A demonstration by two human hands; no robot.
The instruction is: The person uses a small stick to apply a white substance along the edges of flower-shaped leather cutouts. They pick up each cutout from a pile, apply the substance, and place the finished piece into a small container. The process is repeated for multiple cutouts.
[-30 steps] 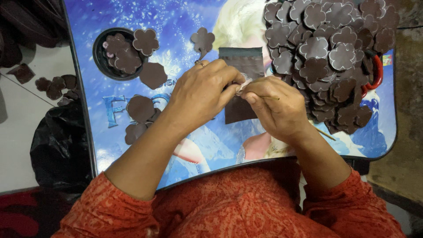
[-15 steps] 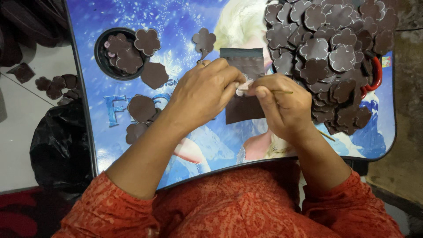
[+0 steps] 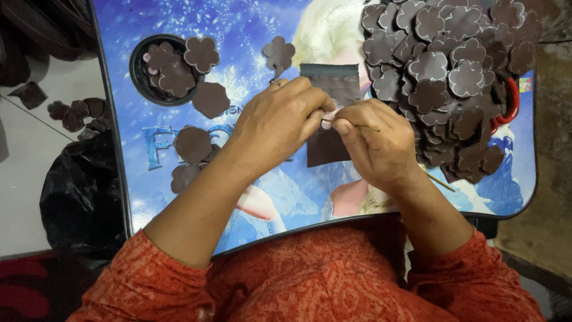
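My left hand (image 3: 275, 122) and my right hand (image 3: 376, 143) meet over a dark brown rectangular sheet (image 3: 331, 89) lying on a blue picture-printed lap tray (image 3: 155, 149). The left fingers pinch a small pale piece (image 3: 329, 116) between the two hands. The right hand grips a thin stick (image 3: 357, 125), its tip pointing at that piece and its other end (image 3: 441, 182) showing past the wrist. What the piece is exactly stays hidden by the fingers.
A large heap of brown flower-shaped cutouts (image 3: 447, 77) covers the tray's right side over a red rim (image 3: 511, 101). A black round bowl (image 3: 143, 80) at upper left holds more cutouts. Loose cutouts (image 3: 193, 146) lie nearby. A black bag (image 3: 77, 197) sits on the floor at left.
The right hand has shifted slightly with the stick, which now lies more level toward the piece. The left hand keeps its pinch in the same place.
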